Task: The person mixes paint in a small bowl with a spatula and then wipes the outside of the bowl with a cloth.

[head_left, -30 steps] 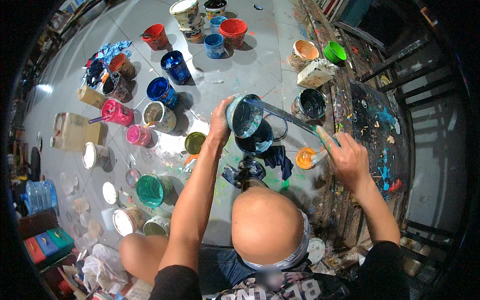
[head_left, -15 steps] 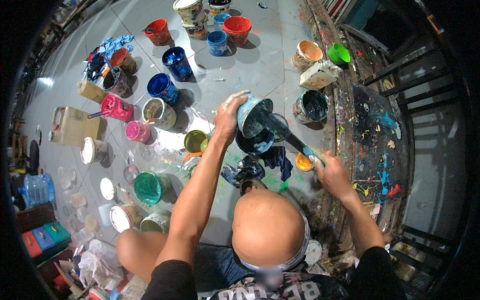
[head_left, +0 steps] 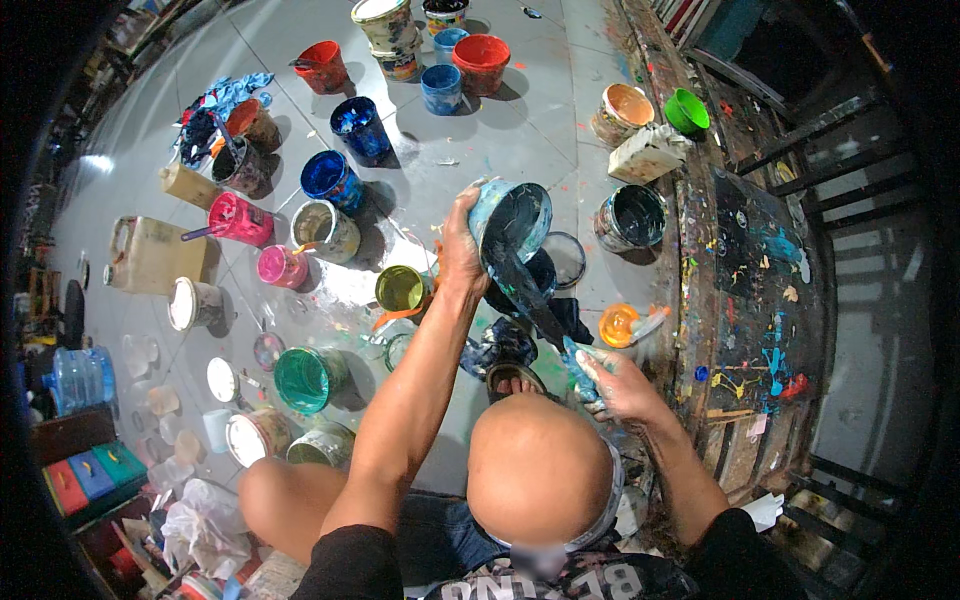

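Note:
My left hand (head_left: 462, 245) grips a small light-blue, paint-smeared bucket (head_left: 520, 212) by its side and holds it tipped, its mouth toward the right and toward me. Dark blue-black paint coats the inside. In my right hand (head_left: 622, 388) is the blue-stained handle of a paint-covered spatula (head_left: 528, 290), its broad dark blade reaching into the bucket's mouth. Beneath them stands a dark-paint pail (head_left: 543, 268), partly hidden by the blade and bucket. Dark stained rags (head_left: 500, 342) lie near my foot.
An orange lid (head_left: 618, 325) lies to the right, and a pail of dark paint (head_left: 632, 218) stands beyond it. Olive (head_left: 400, 288), green (head_left: 305, 380), pink (head_left: 282, 265) and blue (head_left: 330, 178) pails crowd the left. A paint-spattered wooden platform (head_left: 690, 330) runs along the right.
My right hand has come left and toward me, drawing the spatula with it and swinging its handle lower. The bucket has turned, so more of its inside shows.

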Motion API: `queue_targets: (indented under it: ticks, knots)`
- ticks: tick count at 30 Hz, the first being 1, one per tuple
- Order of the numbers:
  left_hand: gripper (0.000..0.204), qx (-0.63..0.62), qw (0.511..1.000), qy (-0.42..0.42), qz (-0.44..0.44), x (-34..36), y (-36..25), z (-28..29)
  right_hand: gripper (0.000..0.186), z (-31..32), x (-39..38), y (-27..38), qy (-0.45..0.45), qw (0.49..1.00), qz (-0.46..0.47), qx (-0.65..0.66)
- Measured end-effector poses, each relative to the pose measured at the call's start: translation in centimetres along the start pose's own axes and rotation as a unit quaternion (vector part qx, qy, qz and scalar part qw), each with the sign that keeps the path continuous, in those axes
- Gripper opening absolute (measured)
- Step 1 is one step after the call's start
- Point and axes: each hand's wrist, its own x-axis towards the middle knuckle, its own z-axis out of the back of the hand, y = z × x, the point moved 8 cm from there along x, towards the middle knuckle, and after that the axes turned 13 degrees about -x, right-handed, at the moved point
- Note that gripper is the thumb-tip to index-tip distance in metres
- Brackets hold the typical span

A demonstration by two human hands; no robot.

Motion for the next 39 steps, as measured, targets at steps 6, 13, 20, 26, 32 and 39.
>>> queue_targets:
  ticks: [6,13,20,26,32,39]
  knots:
    - [0.046,0.003,0.999,0.036,-0.009,-0.4,-1.1,-1.6,0.033,-3.6,-0.5,0.8,0.185,0.928,-0.092,0.311]
    - [0.047,0.055,0.993,-0.073,-0.073,-0.1,-3.7,1.7,0.032,-2.3,-0.7,-1.1,0.211,0.857,-0.058,0.466]
    - [0.045,0.145,0.966,-0.166,-0.138,0.1,-7.3,6.5,0.032,4.8,-2.6,-1.1,-0.221,0.924,0.129,-0.284]
    - [0.039,0.517,0.817,-0.088,-0.240,-0.6,-6.4,4.3,0.043,3.0,-1.9,-4.5,-0.322,0.807,0.181,-0.461]
    - [0.037,0.597,0.761,-0.054,-0.247,-2.5,-3.9,2.3,0.047,0.2,-0.3,-6.6,-0.345,0.755,0.192,-0.524]
    - [0.040,0.607,0.748,-0.065,-0.262,-2.5,-3.7,2.7,0.046,0.3,-2.3,-8.2,-0.362,0.774,0.229,-0.466]
